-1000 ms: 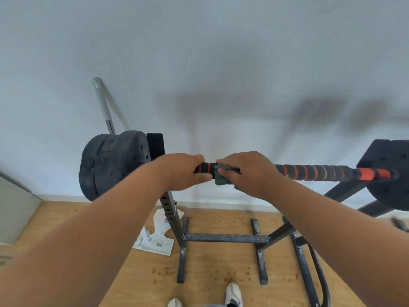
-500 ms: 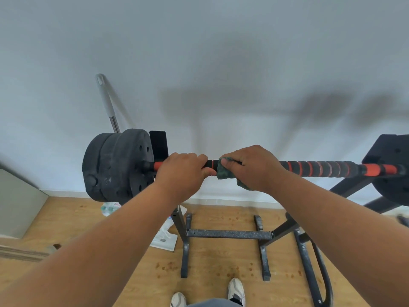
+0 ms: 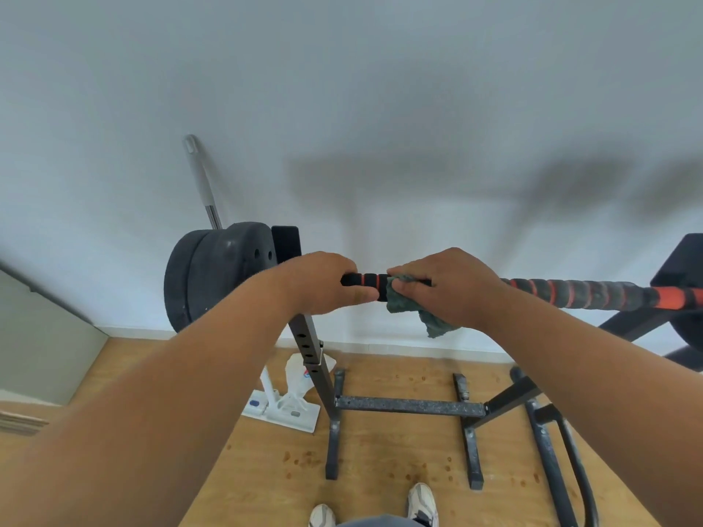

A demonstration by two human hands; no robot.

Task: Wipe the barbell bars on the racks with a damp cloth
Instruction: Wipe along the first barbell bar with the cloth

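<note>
A barbell bar (image 3: 578, 294) with black foam grips and red rings lies across a dark metal rack (image 3: 409, 407). Black weight plates (image 3: 213, 275) sit on its left end, and another plate (image 3: 684, 283) is at the right edge. My left hand (image 3: 323, 283) grips the bar close to the left plates. My right hand (image 3: 449, 287) holds a dark green cloth (image 3: 422, 310) wrapped over the bar just right of the left hand. A corner of the cloth hangs below the bar.
A white flat mop head (image 3: 281, 408) lies on the wooden floor by the rack's left upright (image 3: 310, 359), its grey handle (image 3: 201, 184) leaning on the white wall. Rack feet spread across the floor. My shoes (image 3: 420, 503) stand just behind them.
My right hand with the cloth has shifted slightly right along the bar, widening the gap between the hands, and more of the cloth now hangs below. The left hand keeps its grip.
</note>
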